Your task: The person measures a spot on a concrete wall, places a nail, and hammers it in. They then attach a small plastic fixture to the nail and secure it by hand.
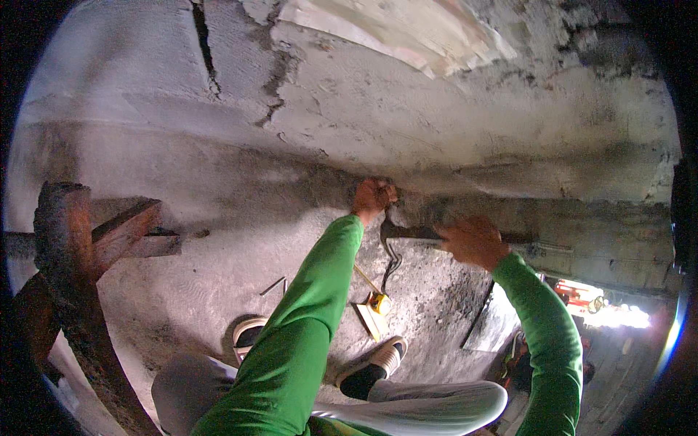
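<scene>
At the foot of the wall my left hand (pixel 374 197) is closed, its fingers pinched together against the wall. What it holds, if anything, is too dark and small to make out. My right hand (pixel 474 241) grips the handle of a hammer (pixel 413 232), which lies level with its dark head just below my left hand. A dark, curved piece (pixel 393 263) shows beneath the hammer head; I cannot tell its kind. On the floor between my feet sits a yellow tape measure (pixel 379 303), next to a pale flat piece (pixel 371 321).
A rough, cracked plaster wall (pixel 349 102) rises ahead. Dark, rusty beams (pixel 69 247) stand at the left. Thin metal pieces (pixel 275 285) lie near my left shoe (pixel 251 330). A grey sheet (pixel 493 320) and brightly lit clutter (pixel 592 301) are at the right.
</scene>
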`<state>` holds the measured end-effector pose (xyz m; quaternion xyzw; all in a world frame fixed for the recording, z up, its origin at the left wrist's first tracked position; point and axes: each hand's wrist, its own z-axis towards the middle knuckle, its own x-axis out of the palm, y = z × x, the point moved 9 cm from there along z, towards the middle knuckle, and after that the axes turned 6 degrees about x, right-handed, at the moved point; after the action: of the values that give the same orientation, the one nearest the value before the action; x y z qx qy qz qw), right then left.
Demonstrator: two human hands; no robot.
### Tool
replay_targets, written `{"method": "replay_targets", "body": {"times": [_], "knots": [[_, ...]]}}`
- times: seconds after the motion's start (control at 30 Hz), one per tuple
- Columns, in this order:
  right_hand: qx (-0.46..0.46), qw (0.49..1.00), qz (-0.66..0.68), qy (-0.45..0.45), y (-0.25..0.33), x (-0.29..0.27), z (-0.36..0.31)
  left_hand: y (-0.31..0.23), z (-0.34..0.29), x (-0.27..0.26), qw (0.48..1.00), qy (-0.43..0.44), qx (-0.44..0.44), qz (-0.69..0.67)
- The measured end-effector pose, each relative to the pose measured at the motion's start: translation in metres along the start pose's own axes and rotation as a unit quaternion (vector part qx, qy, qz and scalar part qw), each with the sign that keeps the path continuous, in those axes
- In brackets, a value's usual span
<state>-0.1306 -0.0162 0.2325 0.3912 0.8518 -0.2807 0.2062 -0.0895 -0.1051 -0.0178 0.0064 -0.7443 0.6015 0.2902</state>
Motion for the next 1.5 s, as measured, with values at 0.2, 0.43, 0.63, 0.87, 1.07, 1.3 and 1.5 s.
{"method": "replay_targets", "body": {"times": [0.2, 0.43, 0.63, 0.87, 1.07, 1.3, 1.5], "knots": [[-0.122, 0.989, 0.033, 0.079, 0.035, 0.023, -0.026, -0.007, 0.001, -0.004, 0.999, -0.025, -0.022, 0.011], [0.001, 0.999, 0.042, -0.001, 0.004, 0.004, -0.008, 0.016, 0.007, -0.004, 0.992, -0.037, -0.014, -0.119], [-0.126, 0.987, 0.018, 0.095, 0.03, 0.025, -0.022, 0.002, 0.001, -0.003, 0.999, -0.025, -0.011, 0.019], [-0.018, 0.998, 0.029, 0.054, 0.012, 0.019, -0.014, 0.002, 0.002, 0.002, 0.999, -0.022, -0.014, -0.032], [0.02, 0.998, 0.053, 0.042, 0.001, 0.011, -0.005, 0.001, 0.003, 0.0, 0.999, -0.025, 0.044, -0.013], [-0.073, 0.994, 0.06, 0.061, 0.015, 0.026, -0.015, 0.03, 0.012, 0.005, 0.986, -0.037, -0.012, -0.162], [0.039, 0.999, 0.002, -0.019, -0.002, 0.009, -0.01, 0.013, 0.009, 0.001, 0.996, -0.023, 0.021, -0.08]]}}
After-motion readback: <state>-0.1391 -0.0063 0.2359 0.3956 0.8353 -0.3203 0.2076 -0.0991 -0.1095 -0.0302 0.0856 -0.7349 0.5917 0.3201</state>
